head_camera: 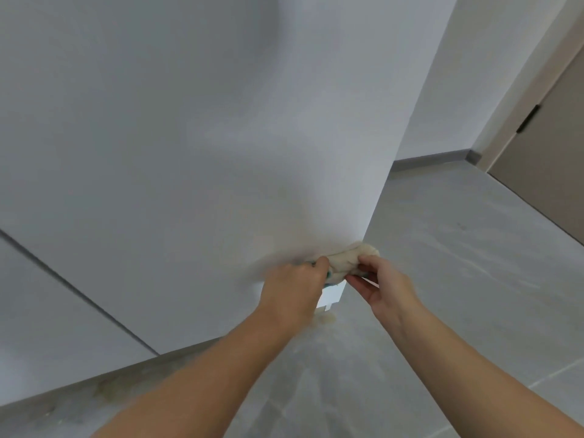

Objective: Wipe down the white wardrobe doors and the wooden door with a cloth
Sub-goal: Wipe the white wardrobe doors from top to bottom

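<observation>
A cream cloth [346, 259] is bunched up low against the right edge of the white wardrobe door [196, 147], which fills the left and middle of the view. My left hand [297, 282] grips the cloth's left end, with a bit of teal edging showing by the thumb. My right hand [382, 282] pinches its right end between thumb and fingers. A dark seam [79, 292] splits this door from the one to its left. The wooden door [543, 172] stands at the far right, with a dark hinge on its frame.
Grey tiled floor [442, 279] spreads out to the right and below. A white wall with a grey skirting board [436, 159] runs behind the wardrobe's corner. A yellowish smear [325, 319] marks the floor at the wardrobe's base.
</observation>
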A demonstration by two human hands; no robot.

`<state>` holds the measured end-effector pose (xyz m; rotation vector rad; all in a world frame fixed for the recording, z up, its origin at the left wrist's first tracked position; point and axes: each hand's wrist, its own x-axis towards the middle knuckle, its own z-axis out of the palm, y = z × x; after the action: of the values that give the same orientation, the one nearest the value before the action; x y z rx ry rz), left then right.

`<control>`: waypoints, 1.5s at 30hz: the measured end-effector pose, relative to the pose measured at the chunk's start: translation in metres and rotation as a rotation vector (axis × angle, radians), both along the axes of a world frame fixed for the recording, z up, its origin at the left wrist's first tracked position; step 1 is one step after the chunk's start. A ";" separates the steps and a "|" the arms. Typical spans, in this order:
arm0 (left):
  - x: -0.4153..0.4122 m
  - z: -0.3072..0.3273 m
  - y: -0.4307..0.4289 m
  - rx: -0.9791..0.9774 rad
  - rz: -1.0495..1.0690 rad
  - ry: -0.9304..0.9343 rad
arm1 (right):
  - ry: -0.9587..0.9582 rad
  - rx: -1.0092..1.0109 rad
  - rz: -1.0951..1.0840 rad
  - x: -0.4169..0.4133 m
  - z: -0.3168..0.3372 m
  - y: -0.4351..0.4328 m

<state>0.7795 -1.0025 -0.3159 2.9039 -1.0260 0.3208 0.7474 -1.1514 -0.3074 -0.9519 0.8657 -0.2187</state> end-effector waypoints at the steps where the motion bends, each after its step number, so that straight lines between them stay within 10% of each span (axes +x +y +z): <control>1: -0.001 0.013 0.002 0.012 0.004 -0.015 | -0.019 0.000 0.007 -0.001 0.012 0.000; 28: 0.001 0.441 0.025 -0.124 0.071 -0.767 | -0.682 -0.119 0.063 -0.003 0.423 0.017; 45: 0.003 0.621 0.071 -0.288 0.171 -1.016 | -0.782 -0.734 -0.022 0.022 0.617 0.062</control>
<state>0.7829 -0.9312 0.3046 2.4847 -0.6538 1.8791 0.7695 -1.0889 0.3099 -1.3847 0.0432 -0.9031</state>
